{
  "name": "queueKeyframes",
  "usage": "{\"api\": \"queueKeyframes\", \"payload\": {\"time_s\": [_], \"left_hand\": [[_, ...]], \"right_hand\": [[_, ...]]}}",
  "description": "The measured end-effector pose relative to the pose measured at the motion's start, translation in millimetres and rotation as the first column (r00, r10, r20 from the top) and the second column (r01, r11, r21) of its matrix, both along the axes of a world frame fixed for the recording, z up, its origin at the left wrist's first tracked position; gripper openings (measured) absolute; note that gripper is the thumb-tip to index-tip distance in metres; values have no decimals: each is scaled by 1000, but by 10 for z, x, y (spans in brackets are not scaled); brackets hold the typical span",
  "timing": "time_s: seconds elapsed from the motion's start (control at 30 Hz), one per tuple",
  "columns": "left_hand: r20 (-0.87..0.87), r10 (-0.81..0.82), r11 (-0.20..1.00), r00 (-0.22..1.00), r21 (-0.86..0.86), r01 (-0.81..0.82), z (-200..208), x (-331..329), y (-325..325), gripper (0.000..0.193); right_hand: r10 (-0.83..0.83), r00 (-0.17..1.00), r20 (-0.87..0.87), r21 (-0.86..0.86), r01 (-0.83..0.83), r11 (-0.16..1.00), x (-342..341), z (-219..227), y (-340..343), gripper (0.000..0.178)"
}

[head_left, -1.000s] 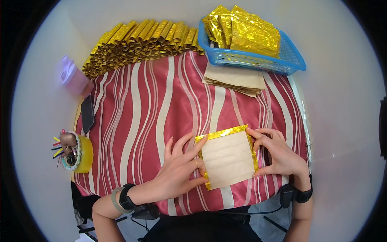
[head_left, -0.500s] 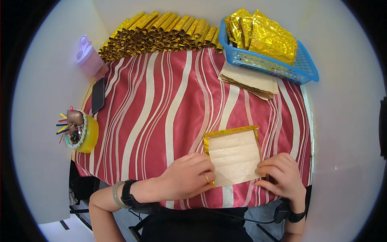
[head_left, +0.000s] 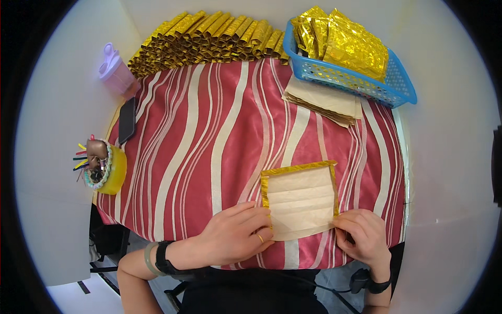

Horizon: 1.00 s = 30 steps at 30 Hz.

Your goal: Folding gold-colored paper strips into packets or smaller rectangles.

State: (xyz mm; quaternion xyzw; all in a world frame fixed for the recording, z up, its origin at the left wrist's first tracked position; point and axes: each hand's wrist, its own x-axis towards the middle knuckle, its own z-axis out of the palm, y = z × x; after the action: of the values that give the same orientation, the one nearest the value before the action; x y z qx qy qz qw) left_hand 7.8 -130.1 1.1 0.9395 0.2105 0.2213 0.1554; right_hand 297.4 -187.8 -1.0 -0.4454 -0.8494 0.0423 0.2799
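Observation:
A cream paper sheet (head_left: 301, 201) with gold foil folded over along its far, left and right edges lies near the front of the cloth. Faint crosswise creases run over its pale face. My left hand (head_left: 238, 228) is closed at the sheet's lower left corner, thumb and fingers pinching that edge. At the lower right corner my right hand (head_left: 362, 234) pinches the opposite edge between thumb and fingertips. The near edge of the sheet bows slightly between both hands.
Rolled gold paper tubes (head_left: 209, 42) are heaped at the back. A blue basket (head_left: 340, 78) holds gold foil packets (head_left: 358, 47), beside stacked cream sheets (head_left: 327, 97). Along the left stand a lilac cup (head_left: 117, 76), a dark phone (head_left: 127, 121) and a yellow container (head_left: 116, 170).
The gold right border now shows further down toward the near corner. My right hand's fingers have drawn into a tighter pinch, and the left hand has shifted slightly left.

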Motion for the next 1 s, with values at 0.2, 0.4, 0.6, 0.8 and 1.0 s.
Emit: {"api": "queueKeyframes", "payload": {"time_s": [0.2,0.4,0.6,0.8,1.0], "left_hand": [[22,81,990,996,-116,-78,-31,-42,-42,16],[13,92,990,996,-111,-90,-4,-28,-49,16],[32,122,974,992,-196,-113,-7,-37,-44,14],[-1,127,964,992,-234,-123,42,-31,-32,15],[15,233,936,972,-275,-220,37,12,-38,16]], "right_hand": [[-55,990,-133,-91,43,995,-16,9,-28,31],[-68,993,-100,-70,61,996,32,-59,-60,29],[-39,995,-93,-75,32,997,-25,3,-23,26],[-17,997,-70,-136,7,991,-9,10,-6,26],[-81,989,-121,-313,39,949,-90,122,45,22]]}}
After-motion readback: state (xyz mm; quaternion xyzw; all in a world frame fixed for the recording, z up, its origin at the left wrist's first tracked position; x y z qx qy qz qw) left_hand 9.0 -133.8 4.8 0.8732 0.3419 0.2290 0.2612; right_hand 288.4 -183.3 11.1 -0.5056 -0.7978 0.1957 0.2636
